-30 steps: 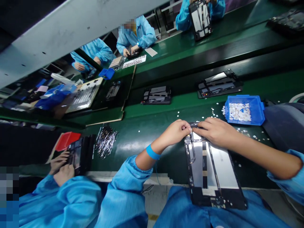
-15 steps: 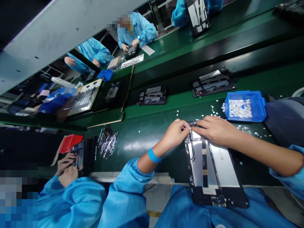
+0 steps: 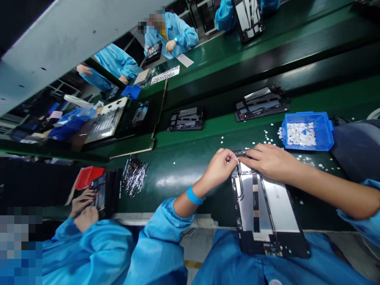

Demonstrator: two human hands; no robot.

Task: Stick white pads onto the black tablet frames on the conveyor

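Head view: left hand (image 3: 222, 163) pinches at the tablet (image 3: 261, 209) — whether on anything cannot be told; right hand (image 3: 268, 161) covers the upper-right corner — its grip obscured.

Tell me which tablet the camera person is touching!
The front tablet, jutting past the edge of the green bench: the left hand and right hand touch its far end and touch no others.

Head view, single: from above and behind the hands (image 3: 218, 166), facing forward and down. Close range: hands, tablet (image 3: 279, 202) beneath them, lap (image 3: 222, 259) this side of them. Mid range: desk (image 3: 184, 164) around the hands. Far range: co-workers (image 3: 182, 31) beyond them.
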